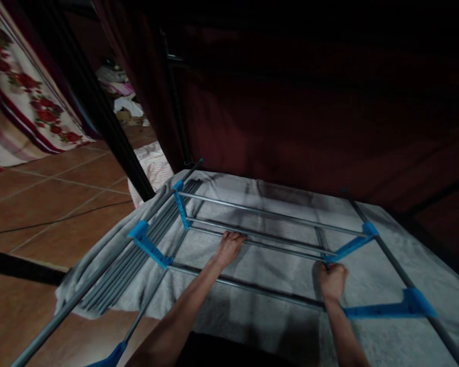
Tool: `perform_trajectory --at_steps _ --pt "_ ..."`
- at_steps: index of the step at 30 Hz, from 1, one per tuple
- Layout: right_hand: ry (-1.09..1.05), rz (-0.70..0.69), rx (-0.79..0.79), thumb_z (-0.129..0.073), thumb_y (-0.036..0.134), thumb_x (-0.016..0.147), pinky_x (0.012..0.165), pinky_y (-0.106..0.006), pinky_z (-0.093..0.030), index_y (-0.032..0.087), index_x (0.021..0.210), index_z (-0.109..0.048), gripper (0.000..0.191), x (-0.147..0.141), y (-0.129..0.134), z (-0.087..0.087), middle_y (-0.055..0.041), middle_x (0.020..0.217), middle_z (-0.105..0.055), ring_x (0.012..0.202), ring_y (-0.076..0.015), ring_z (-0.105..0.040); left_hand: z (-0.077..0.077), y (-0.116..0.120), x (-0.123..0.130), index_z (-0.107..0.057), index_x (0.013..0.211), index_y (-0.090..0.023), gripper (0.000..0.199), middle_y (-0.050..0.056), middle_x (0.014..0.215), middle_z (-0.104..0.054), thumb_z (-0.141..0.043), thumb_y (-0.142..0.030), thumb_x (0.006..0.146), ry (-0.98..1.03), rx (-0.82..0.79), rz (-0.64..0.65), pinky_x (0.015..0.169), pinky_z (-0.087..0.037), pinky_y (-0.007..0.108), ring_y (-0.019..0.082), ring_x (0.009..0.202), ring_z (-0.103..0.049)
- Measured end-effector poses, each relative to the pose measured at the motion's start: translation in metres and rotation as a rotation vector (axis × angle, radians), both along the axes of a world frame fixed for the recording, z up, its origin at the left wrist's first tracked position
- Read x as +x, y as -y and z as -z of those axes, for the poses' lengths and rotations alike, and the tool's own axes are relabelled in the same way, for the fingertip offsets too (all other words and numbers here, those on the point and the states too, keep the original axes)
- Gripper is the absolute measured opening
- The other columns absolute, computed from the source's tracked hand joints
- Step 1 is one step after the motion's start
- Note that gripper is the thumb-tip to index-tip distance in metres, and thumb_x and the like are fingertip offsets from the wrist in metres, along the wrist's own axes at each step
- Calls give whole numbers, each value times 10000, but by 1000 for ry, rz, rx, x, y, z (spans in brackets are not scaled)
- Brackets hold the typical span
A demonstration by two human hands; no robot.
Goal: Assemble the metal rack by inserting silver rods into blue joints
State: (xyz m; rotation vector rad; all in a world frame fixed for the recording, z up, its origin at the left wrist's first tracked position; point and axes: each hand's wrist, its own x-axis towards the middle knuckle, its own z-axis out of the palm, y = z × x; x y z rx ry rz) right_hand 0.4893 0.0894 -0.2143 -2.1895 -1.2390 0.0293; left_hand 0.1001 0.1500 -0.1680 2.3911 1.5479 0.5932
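The rack-like frame of slender grey metal-looking tubes joined by angled blue plastic brackets (349, 248) lies across a pale grey plush blanket (386, 339), and it looks light and stiff though perhaps slick, best held by a tube near a bracket. The left hand (229, 248) curls its fingers around a thin crossbar (279, 249), while the right hand (332, 280) bends beside a bracket's lower end, whether pinching it one cannot tell. The frame's near ends are cut off, and shadow blurs its far right tip.
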Motion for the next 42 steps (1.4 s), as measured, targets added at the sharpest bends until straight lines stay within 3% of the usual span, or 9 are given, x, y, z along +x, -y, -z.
perform_trajectory --at_steps 5,12,24,27,30,32,34,37,42 --pt "84 -1 -43 -471 397 900 827 -383 -457 142 1059 -622 337 -10 9 -8 -148 996 -558 960 -291 -563 0 3 0 -672 1220 -289 355 74 1090 -701 -494 -181 932 9 -12 32 1008 -382 414 225 1080 -597" --pt "186 -40 -287 -359 409 980 712 -380 -501 251 1385 -536 469 -21 10 -21 -141 1151 -507 836 -252 -655 5 1 0 -674 1199 -263 318 56 1084 -706 -468 -218 960 17 -9 35 1036 -361 414 209 1084 -594" --pt "237 -39 -316 -341 483 986 662 -391 -506 248 1339 -616 506 -23 7 -24 -156 1063 -553 770 -266 -669 -6 8 -11 -663 1202 -267 339 38 1178 -691 -487 -164 932 58 20 25 1069 -371 378 194 1139 -583" --pt "230 -35 -314 -348 497 978 654 -404 -503 256 1337 -622 512 -22 7 -23 -163 1064 -570 723 -259 -654 -9 21 -32 -696 1083 -253 277 53 1116 -686 -455 -215 952 100 62 -126 1020 -411 378 210 1098 -585" --pt "236 -35 -326 -344 506 979 641 -396 -500 265 1338 -619 513 -20 7 -21 -161 1058 -574 714 -254 -646 -7 35 -65 -687 949 -217 244 75 1015 -657 -444 -235 948 217 122 -535 967 -447 372 220 1033 -593" --pt "242 -36 -322 -331 508 984 632 -384 -496 268 1342 -614 515 -19 7 -20 -161 1061 -564 726 -256 -647 -5 37 -90 -655 1018 -174 223 115 1061 -622 -459 -184 912 287 151 -798 974 -448 384 242 1069 -579" --pt "239 -39 -313 -317 511 990 626 -376 -489 268 1343 -613 521 -19 7 -19 -165 1071 -553 737 -259 -647 -4 32 -111 -604 1132 -118 303 172 1140 -585 -476 -120 858 312 153 -943 973 -443 414 284 1123 -558" --pt "234 -38 -319 -307 512 993 615 -366 -479 273 1342 -614 523 -19 7 -19 -163 1074 -544 731 -251 -640 -3 15 -131 -599 1142 -103 378 180 1116 -606 -513 -63 776 318 96 -984 913 -452 404 295 1059 -587" --pt "237 -19 -318 -321 513 990 630 -361 -486 280 1340 -616 513 -21 7 -20 -142 1066 -535 752 -245 -640 1 -7 -140 -666 924 -139 203 122 932 -655 -529 -116 776 319 14 -948 841 -445 343 246 903 -618"
